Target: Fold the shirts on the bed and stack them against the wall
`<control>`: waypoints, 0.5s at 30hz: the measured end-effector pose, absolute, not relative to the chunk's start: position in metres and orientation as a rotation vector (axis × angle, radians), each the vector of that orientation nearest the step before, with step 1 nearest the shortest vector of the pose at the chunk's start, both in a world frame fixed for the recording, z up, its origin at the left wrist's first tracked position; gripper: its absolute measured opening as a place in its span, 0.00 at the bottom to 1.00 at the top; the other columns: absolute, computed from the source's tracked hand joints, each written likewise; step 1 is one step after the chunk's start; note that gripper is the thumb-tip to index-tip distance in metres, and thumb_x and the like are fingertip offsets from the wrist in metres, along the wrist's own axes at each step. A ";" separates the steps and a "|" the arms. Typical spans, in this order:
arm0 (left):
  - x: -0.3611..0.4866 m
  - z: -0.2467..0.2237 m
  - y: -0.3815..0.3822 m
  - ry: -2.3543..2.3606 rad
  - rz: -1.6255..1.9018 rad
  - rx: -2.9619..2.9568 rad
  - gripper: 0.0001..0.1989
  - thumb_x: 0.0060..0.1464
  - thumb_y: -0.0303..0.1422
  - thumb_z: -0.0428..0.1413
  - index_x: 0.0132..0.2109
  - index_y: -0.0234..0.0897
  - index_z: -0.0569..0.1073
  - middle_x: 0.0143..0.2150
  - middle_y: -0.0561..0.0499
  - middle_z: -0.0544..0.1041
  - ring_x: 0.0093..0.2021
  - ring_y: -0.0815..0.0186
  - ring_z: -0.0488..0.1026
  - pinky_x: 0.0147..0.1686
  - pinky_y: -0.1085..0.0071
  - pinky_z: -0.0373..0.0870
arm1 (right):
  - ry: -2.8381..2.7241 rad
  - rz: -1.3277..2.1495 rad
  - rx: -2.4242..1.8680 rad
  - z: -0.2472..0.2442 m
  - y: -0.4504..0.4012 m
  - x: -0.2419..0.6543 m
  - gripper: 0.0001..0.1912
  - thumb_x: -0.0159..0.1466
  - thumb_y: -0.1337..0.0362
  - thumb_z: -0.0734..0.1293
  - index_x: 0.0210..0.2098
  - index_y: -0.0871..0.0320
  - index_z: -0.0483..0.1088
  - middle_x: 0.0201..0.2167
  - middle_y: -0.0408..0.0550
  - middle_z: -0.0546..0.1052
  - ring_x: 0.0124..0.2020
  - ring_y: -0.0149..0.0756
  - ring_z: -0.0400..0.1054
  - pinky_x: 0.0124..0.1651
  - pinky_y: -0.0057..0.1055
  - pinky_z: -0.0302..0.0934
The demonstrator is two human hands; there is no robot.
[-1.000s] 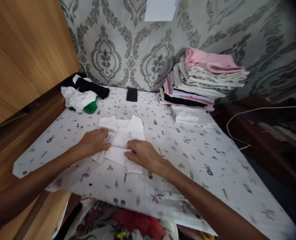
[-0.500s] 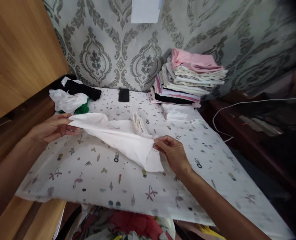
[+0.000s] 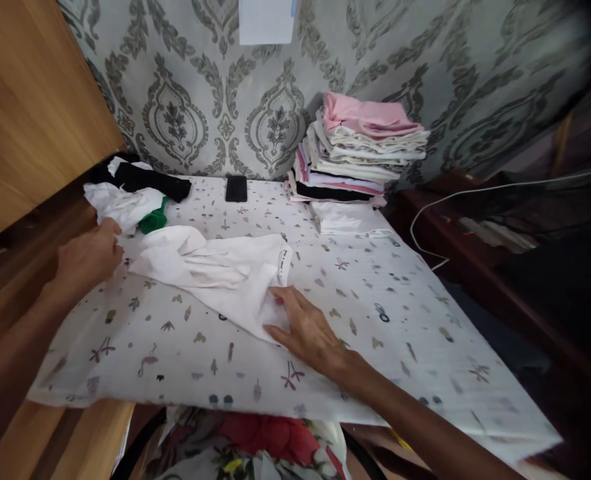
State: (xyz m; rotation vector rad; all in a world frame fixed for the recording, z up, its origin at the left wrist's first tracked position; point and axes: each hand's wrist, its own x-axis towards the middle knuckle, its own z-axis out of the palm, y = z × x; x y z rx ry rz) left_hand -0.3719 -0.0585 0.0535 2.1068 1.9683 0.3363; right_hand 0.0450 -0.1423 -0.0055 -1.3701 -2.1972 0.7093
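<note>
A white garment (image 3: 215, 263) lies loosely spread and wrinkled on the patterned cloth, with a waistband showing small dark lettering at its right end. My right hand (image 3: 310, 330) rests at that end, thumb and fingers apart, fingertips touching the fabric. Just beyond the left end is my left hand (image 3: 90, 257), its back toward me and its fingers curled; whatever they may hold is hidden. Past it lies a crumpled white piece of clothing (image 3: 125, 203) with a green piece (image 3: 154, 217) and a rolled black one (image 3: 150, 181).
A tall stack of folded clothes (image 3: 358, 157), pink on top, stands by the wall at the back right. In front of it sits a folded white garment (image 3: 350, 220). A black phone-like object (image 3: 236, 189) lies at the back. A white cable (image 3: 455, 195) runs along the right.
The white garment has gone from being held up between both hands to lying on the cloth. My right hand has opened and moved left; my left hand has come off the garment's end.
</note>
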 end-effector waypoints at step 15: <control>-0.330 0.062 -0.069 1.570 -0.194 2.329 0.16 0.53 0.34 0.49 0.47 0.42 0.74 0.42 0.46 0.73 0.44 0.55 0.71 0.43 0.66 0.64 | -2.379 0.600 -1.466 0.018 -0.077 0.032 0.15 0.63 0.66 0.66 0.49 0.54 0.72 0.46 0.53 0.71 0.48 0.45 0.68 0.47 0.39 0.66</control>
